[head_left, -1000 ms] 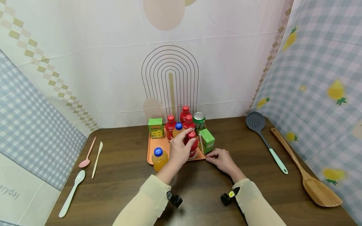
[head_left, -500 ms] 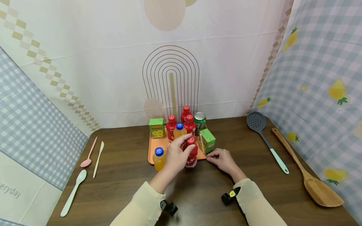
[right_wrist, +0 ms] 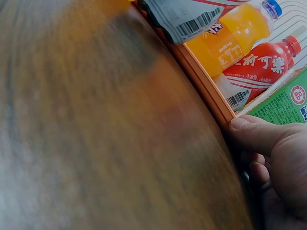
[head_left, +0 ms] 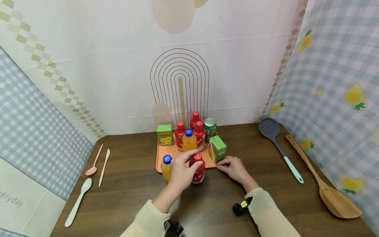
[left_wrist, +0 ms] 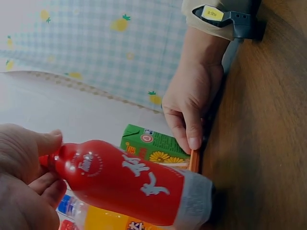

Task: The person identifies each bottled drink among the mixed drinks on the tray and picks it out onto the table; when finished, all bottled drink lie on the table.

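Note:
My left hand [head_left: 181, 171] grips a red cola bottle [head_left: 199, 172] by its neck and cap, in front of the orange tray [head_left: 164, 153]. In the left wrist view the bottle's clear base is close over the wooden table. My right hand [head_left: 235, 169] pinches the tray's front right corner, thumb on the rim in the right wrist view. Beside that corner, a green drink carton [head_left: 217, 149] leans on the tray. Further back stand an orange soda bottle [head_left: 189, 143], several red bottles [head_left: 180, 137], a green can [head_left: 210, 127] and another green carton [head_left: 164, 135].
Another orange soda bottle [head_left: 166, 168] stands at the tray's front left, partly behind my left hand. On the left lie a pink spoon [head_left: 91, 170], a cream knife [head_left: 104, 168] and a white spoon [head_left: 78, 202]. A grey skimmer [head_left: 269, 128] and a wooden spatula [head_left: 337, 200] lie right.
My left hand has drawn the red cola bottle from the tray's front toward me and slightly left, past the tray's edge. The right hand stays on the tray corner.

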The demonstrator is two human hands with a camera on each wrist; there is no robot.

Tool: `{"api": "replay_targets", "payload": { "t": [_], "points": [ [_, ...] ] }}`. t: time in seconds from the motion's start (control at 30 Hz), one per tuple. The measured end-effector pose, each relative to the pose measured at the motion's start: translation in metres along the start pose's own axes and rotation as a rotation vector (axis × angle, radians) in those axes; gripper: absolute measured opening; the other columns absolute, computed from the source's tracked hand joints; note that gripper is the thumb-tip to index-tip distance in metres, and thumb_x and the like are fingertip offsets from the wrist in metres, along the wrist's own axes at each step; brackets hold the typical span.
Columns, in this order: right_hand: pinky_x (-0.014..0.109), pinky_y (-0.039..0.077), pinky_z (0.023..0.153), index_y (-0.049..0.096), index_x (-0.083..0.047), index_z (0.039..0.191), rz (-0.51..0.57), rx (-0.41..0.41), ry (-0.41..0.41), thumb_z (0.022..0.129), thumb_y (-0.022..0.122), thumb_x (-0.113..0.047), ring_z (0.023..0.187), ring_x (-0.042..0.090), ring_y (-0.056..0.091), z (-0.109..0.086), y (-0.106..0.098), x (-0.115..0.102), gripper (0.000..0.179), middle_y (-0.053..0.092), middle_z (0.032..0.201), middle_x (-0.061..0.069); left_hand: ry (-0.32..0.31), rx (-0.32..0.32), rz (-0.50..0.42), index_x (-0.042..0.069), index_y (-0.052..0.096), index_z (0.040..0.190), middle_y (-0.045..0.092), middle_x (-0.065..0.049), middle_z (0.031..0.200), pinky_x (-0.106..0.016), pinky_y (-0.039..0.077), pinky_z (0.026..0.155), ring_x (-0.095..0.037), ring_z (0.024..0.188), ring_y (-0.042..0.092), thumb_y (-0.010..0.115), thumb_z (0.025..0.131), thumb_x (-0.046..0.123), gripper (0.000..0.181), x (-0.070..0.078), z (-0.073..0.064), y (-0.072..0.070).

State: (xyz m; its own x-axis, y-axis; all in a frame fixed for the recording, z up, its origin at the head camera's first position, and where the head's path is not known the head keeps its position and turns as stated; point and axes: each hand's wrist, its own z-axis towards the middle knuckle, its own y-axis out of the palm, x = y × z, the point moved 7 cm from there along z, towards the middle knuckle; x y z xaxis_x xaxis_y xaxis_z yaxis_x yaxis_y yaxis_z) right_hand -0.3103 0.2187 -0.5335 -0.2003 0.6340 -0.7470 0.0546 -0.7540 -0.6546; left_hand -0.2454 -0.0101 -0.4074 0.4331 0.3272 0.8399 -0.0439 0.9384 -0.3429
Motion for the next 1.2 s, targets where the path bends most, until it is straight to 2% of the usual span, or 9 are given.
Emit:
{"api": "replay_targets", "payload": {
  "t": [0.27,0.43,0.53,0.63,0.8,0.9,0.97,1.07,1.2],
  "points": [
    [0.030,0.047,0.068,0.078,-0.021,0.086,0.008,-0.003,-0.006,0.080,0.079,-0.027,0.082,0.013,0.058,0.003,-0.002,-0.003,0.009,0.067,0.091,-0.008,-0.043,-0.062,0.089,0.018,0.071,0.113,0.069,0.001,0.112,-0.036,0.053,0.084,-0.015,0.102,0.065,0.080,0.079,0.018,0.035,0.002,0.002,-0.007],
    [0.030,0.047,0.068,0.078,-0.020,0.087,0.014,-0.006,-0.009,0.080,0.079,-0.029,0.082,0.013,0.059,0.005,-0.003,-0.004,0.011,0.067,0.091,-0.008,-0.009,-0.087,0.172,0.017,0.071,0.113,0.069,0.002,0.111,-0.033,0.054,0.083,-0.014,0.100,0.065,0.081,0.079,0.020,0.036,0.006,0.004,-0.012],
    [0.030,0.047,0.067,0.078,-0.020,0.087,0.012,-0.006,-0.005,0.080,0.079,-0.030,0.081,0.013,0.058,0.005,-0.003,-0.004,0.012,0.067,0.090,-0.008,0.029,-0.133,0.239,0.017,0.070,0.113,0.069,0.003,0.111,-0.030,0.053,0.083,-0.012,0.100,0.064,0.080,0.079,0.021,0.036,0.009,0.006,-0.015],
    [0.030,0.047,0.066,0.078,-0.020,0.087,0.013,-0.011,-0.008,0.080,0.079,-0.030,0.080,0.013,0.057,0.005,-0.003,-0.004,0.011,0.067,0.090,-0.008,0.107,-0.214,0.305,0.016,0.070,0.113,0.069,0.003,0.112,-0.028,0.053,0.084,-0.011,0.101,0.063,0.079,0.081,0.021,0.034,0.018,0.009,-0.019],
    [0.030,0.047,0.065,0.078,-0.022,0.088,0.012,-0.015,-0.019,0.081,0.078,-0.028,0.079,0.014,0.056,0.004,-0.003,-0.004,0.009,0.067,0.090,-0.008,0.317,-0.381,0.399,0.013,0.071,0.107,0.070,0.003,0.106,-0.027,0.052,0.083,-0.010,0.095,0.064,0.079,0.081,0.020,0.028,0.042,0.021,-0.030],
    [0.030,0.046,0.065,0.078,-0.022,0.087,0.010,-0.005,-0.014,0.081,0.079,-0.024,0.077,0.014,0.056,0.003,-0.004,-0.002,0.007,0.066,0.087,-0.008,0.374,-0.499,0.436,0.013,0.072,0.107,0.070,0.004,0.104,-0.027,0.051,0.082,-0.009,0.094,0.064,0.079,0.081,0.025,0.029,0.045,0.032,-0.031],
    [0.029,0.046,0.064,0.078,-0.023,0.086,0.004,0.000,-0.012,0.081,0.079,-0.023,0.076,0.014,0.055,0.002,-0.004,0.000,0.006,0.065,0.086,-0.009,0.348,-0.580,0.443,0.015,0.073,0.108,0.070,0.007,0.104,-0.026,0.051,0.082,-0.007,0.095,0.063,0.079,0.080,0.031,0.032,0.038,0.039,-0.030],
    [0.028,0.046,0.063,0.078,-0.025,0.086,-0.005,0.000,-0.014,0.081,0.078,-0.023,0.074,0.013,0.055,0.001,-0.002,0.002,0.005,0.065,0.084,-0.010,0.258,-0.675,0.441,0.019,0.074,0.109,0.070,0.011,0.105,-0.026,0.051,0.082,-0.005,0.096,0.062,0.079,0.078,0.038,0.036,0.019,0.046,-0.026],
    [0.027,0.045,0.061,0.077,-0.025,0.086,-0.006,0.001,-0.033,0.081,0.078,-0.023,0.072,0.012,0.055,0.000,0.001,0.002,0.005,0.065,0.083,-0.010,0.190,-0.725,0.403,0.021,0.075,0.107,0.070,0.014,0.102,-0.026,0.051,0.081,-0.004,0.095,0.063,0.080,0.077,0.042,0.037,0.002,0.052,-0.024]
  ]
}}
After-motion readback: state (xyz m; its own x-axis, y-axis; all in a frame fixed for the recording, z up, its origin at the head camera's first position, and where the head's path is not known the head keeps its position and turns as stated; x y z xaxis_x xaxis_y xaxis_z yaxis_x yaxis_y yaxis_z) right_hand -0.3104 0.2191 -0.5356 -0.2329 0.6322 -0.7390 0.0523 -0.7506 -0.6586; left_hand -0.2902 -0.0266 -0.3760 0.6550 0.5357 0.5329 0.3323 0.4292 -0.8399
